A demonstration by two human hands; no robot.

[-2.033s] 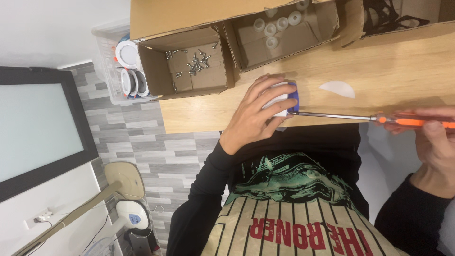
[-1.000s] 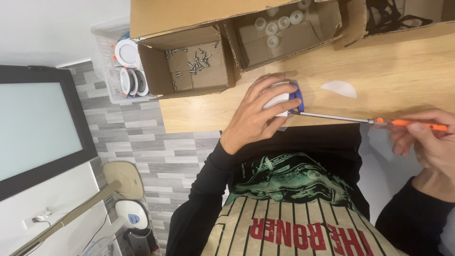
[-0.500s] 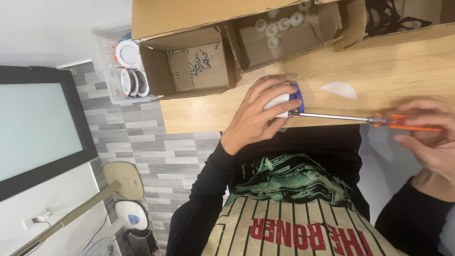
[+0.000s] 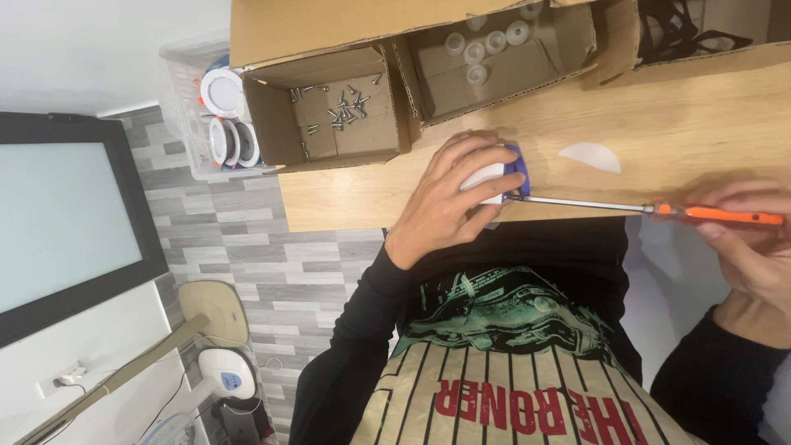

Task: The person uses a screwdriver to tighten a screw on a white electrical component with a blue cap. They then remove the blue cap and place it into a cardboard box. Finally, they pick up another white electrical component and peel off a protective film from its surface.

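Orange-handled screwdriver (image 4: 659, 208) stays pressed to the white-and-blue fixture (image 4: 494, 177); right hand (image 4: 754, 247) has regripped it, left hand (image 4: 449, 202) still clasping the fixture.

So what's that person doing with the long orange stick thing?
That is a screwdriver with an orange handle. The person's right hand grips the handle, and the thin metal tip pokes into a small white and blue round part. The left hand presses that part against the edge of the wooden table. Behind it sit open cardboard boxes, one with loose screws and one with white caps.
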